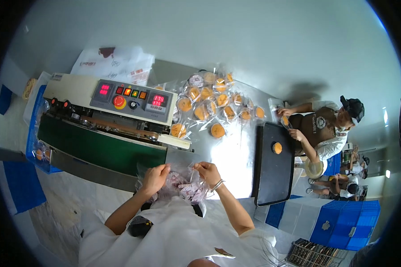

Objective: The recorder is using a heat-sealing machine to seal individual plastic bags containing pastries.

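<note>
My left hand [156,180] and my right hand [209,174] pinch clear plastic film at either side, close to my body. Below and between them is a clear plastic bag [183,187] with several crumpled, red-printed wrappers showing through; whether the pinched film belongs to this bag, I cannot tell. Ahead of my left hand stands a band sealer [133,100] with lit red displays and a green conveyor belt [100,145]. Beyond my hands, several round orange-brown cakes in clear bags [205,93] lie heaped on the metal table [200,150]. One bagged cake [217,130] sits nearer.
A black baking tray [274,177] at the right bears one unwrapped cake [277,148]. Behind it, a co-worker [324,126] holds a bagged cake. A blue basket [30,140] with bagged cakes stands beyond the sealer's left end. Blue crates [341,220] are stacked at lower right.
</note>
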Demonstrator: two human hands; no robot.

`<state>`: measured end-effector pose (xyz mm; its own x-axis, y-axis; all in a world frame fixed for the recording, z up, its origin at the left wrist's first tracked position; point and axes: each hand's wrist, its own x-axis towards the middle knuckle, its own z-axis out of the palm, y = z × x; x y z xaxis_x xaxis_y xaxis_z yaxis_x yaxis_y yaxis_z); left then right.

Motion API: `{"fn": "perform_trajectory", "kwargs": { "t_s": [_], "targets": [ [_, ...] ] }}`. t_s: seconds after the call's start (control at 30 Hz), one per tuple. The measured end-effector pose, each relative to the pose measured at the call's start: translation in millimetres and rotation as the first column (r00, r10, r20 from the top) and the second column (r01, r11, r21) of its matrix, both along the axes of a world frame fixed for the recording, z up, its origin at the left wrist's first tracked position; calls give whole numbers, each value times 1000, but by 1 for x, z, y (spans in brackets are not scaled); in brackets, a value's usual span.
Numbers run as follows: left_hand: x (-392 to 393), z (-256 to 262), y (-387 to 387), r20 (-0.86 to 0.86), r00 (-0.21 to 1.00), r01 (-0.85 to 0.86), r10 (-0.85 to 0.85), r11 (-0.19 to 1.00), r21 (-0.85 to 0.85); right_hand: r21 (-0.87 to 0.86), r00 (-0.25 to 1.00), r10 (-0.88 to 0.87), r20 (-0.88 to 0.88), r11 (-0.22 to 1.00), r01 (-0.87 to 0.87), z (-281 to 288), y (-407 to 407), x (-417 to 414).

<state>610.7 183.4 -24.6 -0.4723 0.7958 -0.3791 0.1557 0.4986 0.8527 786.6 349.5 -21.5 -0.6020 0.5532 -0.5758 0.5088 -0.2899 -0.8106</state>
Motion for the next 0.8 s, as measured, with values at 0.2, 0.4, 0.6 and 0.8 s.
{"fn": "perform_trajectory", "kwargs": {
  "t_s": [0.2, 0.4, 0.6, 0.8],
  "targets": [
    [-4, -29, 12, 85, 991, -108, 99, 989, 101, 5, 995, -96, 20, 995, 96, -13, 9, 3],
    [-51, -63, 36, 599, 699, -464, 390, 885, -35, -5, 998, -33, 61, 999, 34, -29, 43, -15],
    [-99, -59, 22, 514, 741, -465, 432, 882, -70, 208, 978, 167, 123, 960, -190, -40, 47, -73],
    [-94, -26, -24, 65, 909, -416, 411, 898, 145, 267, 997, 31, -69, 964, -11, -36, 27, -81]
  ]
}}
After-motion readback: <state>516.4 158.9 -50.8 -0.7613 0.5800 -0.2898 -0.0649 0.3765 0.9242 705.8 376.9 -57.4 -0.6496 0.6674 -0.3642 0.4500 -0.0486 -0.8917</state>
